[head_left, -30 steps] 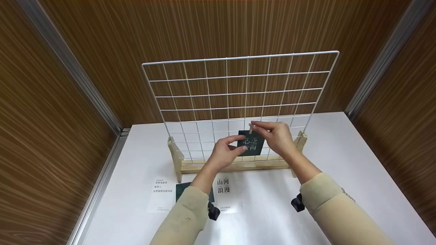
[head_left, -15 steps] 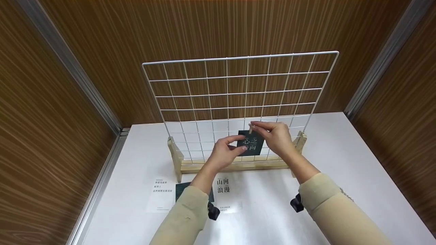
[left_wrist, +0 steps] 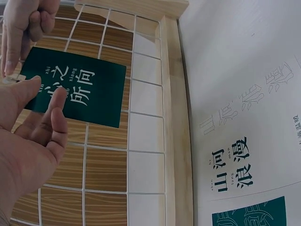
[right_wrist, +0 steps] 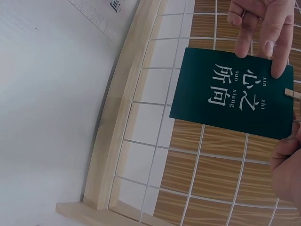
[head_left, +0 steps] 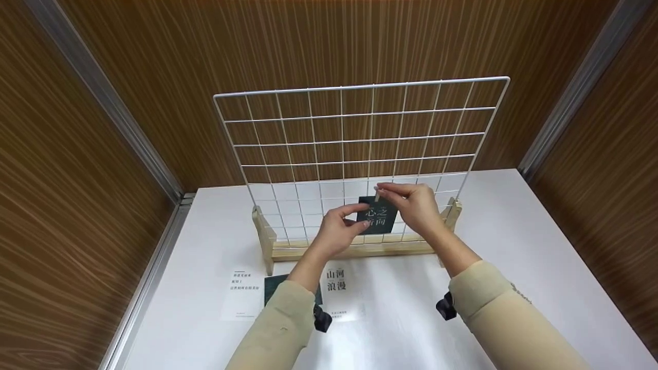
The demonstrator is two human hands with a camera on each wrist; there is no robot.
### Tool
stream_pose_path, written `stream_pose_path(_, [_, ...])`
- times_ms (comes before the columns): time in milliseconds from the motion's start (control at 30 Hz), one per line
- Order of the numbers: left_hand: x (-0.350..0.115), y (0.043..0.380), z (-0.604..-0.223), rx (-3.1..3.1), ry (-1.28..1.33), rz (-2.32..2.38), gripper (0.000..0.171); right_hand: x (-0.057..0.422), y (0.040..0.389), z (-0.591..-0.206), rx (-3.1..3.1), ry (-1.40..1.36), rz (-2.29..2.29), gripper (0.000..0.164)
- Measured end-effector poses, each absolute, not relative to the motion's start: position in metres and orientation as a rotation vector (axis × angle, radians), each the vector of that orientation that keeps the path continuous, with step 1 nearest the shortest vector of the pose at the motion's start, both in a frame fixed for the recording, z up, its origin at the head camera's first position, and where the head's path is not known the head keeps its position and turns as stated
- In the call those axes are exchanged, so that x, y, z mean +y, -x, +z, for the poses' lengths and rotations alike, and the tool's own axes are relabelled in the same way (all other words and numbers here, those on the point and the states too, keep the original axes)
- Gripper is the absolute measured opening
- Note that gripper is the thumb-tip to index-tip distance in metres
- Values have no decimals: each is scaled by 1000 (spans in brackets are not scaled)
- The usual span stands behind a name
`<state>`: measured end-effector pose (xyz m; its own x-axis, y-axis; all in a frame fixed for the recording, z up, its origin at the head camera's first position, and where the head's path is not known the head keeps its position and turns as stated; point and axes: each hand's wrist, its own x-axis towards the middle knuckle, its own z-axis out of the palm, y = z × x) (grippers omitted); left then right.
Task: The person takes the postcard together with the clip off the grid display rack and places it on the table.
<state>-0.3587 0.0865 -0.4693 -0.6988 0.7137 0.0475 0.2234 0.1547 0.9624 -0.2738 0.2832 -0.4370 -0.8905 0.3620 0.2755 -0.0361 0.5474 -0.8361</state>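
A dark green card point(head_left: 386, 211) with white characters stands upright against the white wire grid point(head_left: 374, 86), below its middle. At the card's left edge my left hand point(head_left: 335, 234) holds it, with index finger and thumb showing over the front. My right hand point(head_left: 420, 208) pinches a small wooden clothespin point(head_left: 377, 196) at the card's top edge. In the right wrist view the clothespin point(right_wrist: 289, 92) overlaps that edge, and its outer end is hidden by the right hand. How firmly it bites on card and wire I cannot tell.
The grid stands in a pale wooden base point(head_left: 390, 250) on the white table point(head_left: 493, 288). A white printed sheet point(head_left: 244, 303) and another dark green card point(head_left: 274, 282) lie in front, partly under my left forearm. Wood-grain panels point(head_left: 329, 41) enclose the back and sides.
Both hands, the card and the clothespin stay almost in place. The right forearm shifts very slightly left.
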Motion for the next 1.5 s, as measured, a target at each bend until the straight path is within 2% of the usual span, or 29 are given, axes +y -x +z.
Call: stream_pose_path(1500, [90,356,-469,2060,-822,1557,39,279,272,-436,-2336,292,1310,17])
